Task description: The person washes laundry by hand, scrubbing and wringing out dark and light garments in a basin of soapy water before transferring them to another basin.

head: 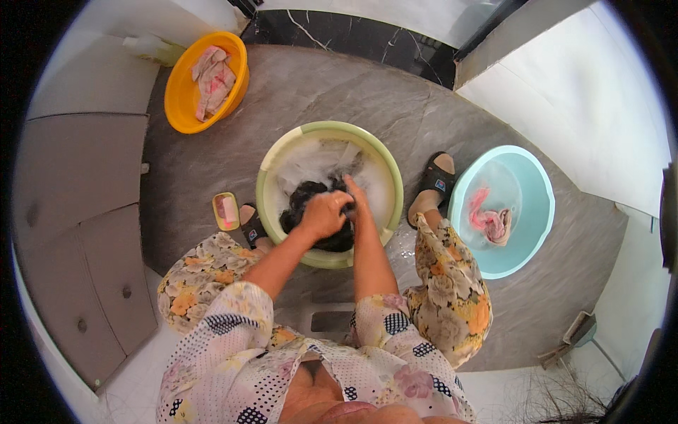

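Observation:
A green-rimmed plastic basin (395, 175) with soapy water stands on the floor between my feet. Black wet cloth (335, 239) lies in its near half, and pale cloth (312, 167) shows among the suds beyond it. My left hand (324, 212) is closed on a bunch of the black cloth. Against it from the right, my right hand (357, 197) presses the same cloth, its fingers partly extended; the exact grip between the hands is partly hidden.
An orange basin (176, 106) with a pink-stained cloth (216, 82) stands at upper left. At right, a light blue basin (543, 212) holds water and a pinkish cloth (495, 225). A pink soap bar (229, 210) rests in a yellow dish (217, 211) beside my left slipper (251, 225).

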A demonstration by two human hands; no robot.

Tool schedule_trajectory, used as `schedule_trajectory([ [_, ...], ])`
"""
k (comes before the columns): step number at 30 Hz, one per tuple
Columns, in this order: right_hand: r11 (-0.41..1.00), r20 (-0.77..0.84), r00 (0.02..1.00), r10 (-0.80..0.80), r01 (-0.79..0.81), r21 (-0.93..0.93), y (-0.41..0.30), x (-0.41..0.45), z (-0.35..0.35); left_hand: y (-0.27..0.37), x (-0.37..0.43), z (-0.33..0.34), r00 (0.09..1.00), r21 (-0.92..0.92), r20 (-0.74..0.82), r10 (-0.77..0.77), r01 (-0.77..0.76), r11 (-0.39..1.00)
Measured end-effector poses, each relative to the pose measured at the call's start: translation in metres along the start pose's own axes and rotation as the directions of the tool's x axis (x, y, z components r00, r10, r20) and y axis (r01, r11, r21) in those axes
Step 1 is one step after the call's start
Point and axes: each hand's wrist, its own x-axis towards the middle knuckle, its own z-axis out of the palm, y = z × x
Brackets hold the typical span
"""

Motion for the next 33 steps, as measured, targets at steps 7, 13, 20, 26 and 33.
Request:
schedule_trajectory([
  [7, 0.947, -0.205, 0.926, -0.318, 0.300, -0.115, 0.040, -0.021, 0.023, 0.020, -0.010, -0.009, 0.962, -0.129, -0.242, -0.123, 0.093, 0.987],
  [13, 0.910, -0.214, 0.885, -0.413, 0.395, -0.124, 0.034, -0.077, 0.073, -0.004, -0.017, -0.041, 0.852, -0.072, -0.395, -0.343, 0.344, 0.936],
  [20, 0.868, -0.130, 0.886, -0.446, 0.463, 0.179, 0.024, -0.088, 0.072, 0.033, -0.015, -0.050, 0.887, -0.107, -0.366, -0.281, 0.260, 0.960],
  [26, 0.839, -0.076, 0.837, -0.542, 0.544, 0.018, 0.002, -0.117, 0.085, 0.021, -0.007, -0.070, 0.822, -0.189, -0.513, -0.247, 0.172, 0.967],
  [33, 0.928, 0.011, 0.935, -0.354, 0.350, 0.130, 0.008, -0.123, 0.085, 0.025, -0.018, -0.074, 0.792, -0.146, -0.484, -0.373, 0.347, 0.926],
])
